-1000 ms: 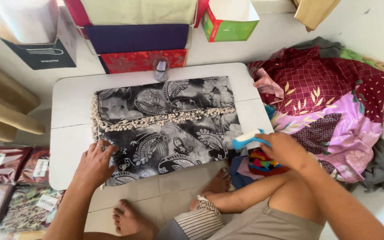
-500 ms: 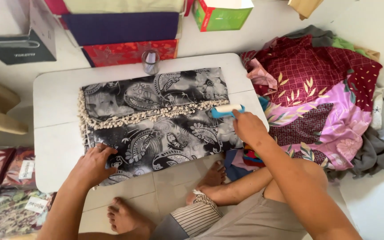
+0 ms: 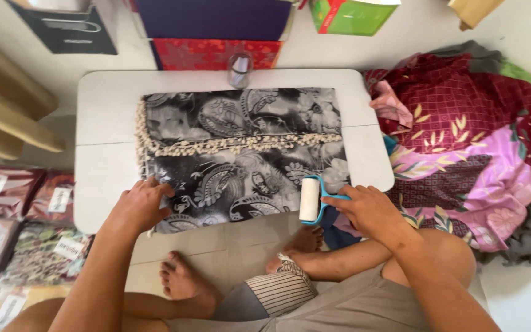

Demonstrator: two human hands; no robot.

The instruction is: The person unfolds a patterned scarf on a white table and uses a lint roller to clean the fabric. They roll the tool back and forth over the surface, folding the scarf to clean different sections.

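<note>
While left hand (image 3: 137,206) flattens cloth (image 3: 241,154), right hand (image 3: 370,212) apparently grips roller (image 3: 310,199)

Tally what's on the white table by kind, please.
Folded black-and-grey patterned cloth: 1
Lint roller, held in the right hand: 1
Small clear cup: 1
Total: 3
The left hand presses the cloth's near corner.

Black-and-grey paisley cloth (image 3: 241,154) lies flat and folded on the low white table, with a cream fringe band across its middle and down its left edge. Its near edge hangs slightly off the table front. Lint roller (image 3: 310,198), a white roll on a blue frame, sits on the cloth's near right corner, roll axis roughly front-to-back.
</note>
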